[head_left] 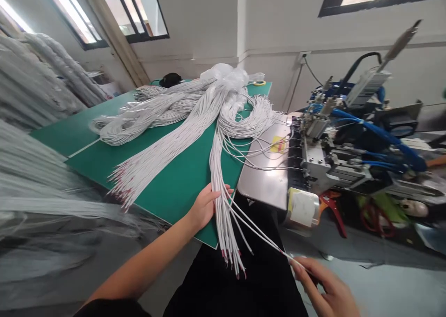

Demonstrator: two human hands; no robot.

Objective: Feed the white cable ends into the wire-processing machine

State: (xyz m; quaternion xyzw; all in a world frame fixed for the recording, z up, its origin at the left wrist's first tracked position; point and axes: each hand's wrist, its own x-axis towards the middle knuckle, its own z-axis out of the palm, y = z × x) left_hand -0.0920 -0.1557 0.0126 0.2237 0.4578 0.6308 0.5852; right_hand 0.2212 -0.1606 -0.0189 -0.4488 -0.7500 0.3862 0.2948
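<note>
My left hand point(204, 208) rests at the near corner of the green mat point(174, 177), fingers pressed against a bunch of thin white wires point(223, 214) whose red-tipped ends hang over the mat's edge. My right hand point(325, 287) is low at the right, fingertips pinched on a single white wire point(265, 238) drawn out of that bunch. A second spread of white wires point(167, 145) lies across the mat, and larger bundles point(149, 108) are piled further back.
A wire-processing machine point(334, 154) with blue hoses and a shiny metal plate point(268, 173) stands to the right. Red-handled pliers point(331, 205) lie below it. Bagged white bundles point(42, 80) fill the left side. A yellow tape roll point(259, 82) sits at the mat's far end.
</note>
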